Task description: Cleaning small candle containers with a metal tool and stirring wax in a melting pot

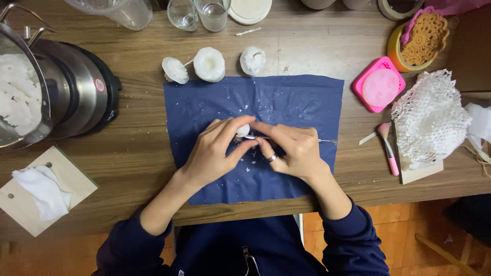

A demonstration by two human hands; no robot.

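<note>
Currently, both hands meet over the middle of the blue cloth (pixel 286 102) spread on the desk (pixel 133 153). The left hand (pixel 212 153) is curled closed around a small white wax piece (pixel 243 130), pinching it between thumb and fingertips so that only its top shows. The right hand (pixel 294 151), with a ring on one finger, is closed on a thin metal tool (pixel 327 140). The tool's long axis runs nearly level, left to right: its working end lies against the wax piece, and its free end points right, past the knuckles toward the cloth's right edge. The wax piece therefore sits just left of the right hand, touching the tool tip. White flakes lie scattered on the cloth around the hands. Three finished white wax flowers (pixel 208 65) stand along the cloth's far edge, well apart from the hands. A metal pot (pixel 76 87) stands far left, a pink brush (pixel 388 148) right. Open cloth remains on both sides.
</note>
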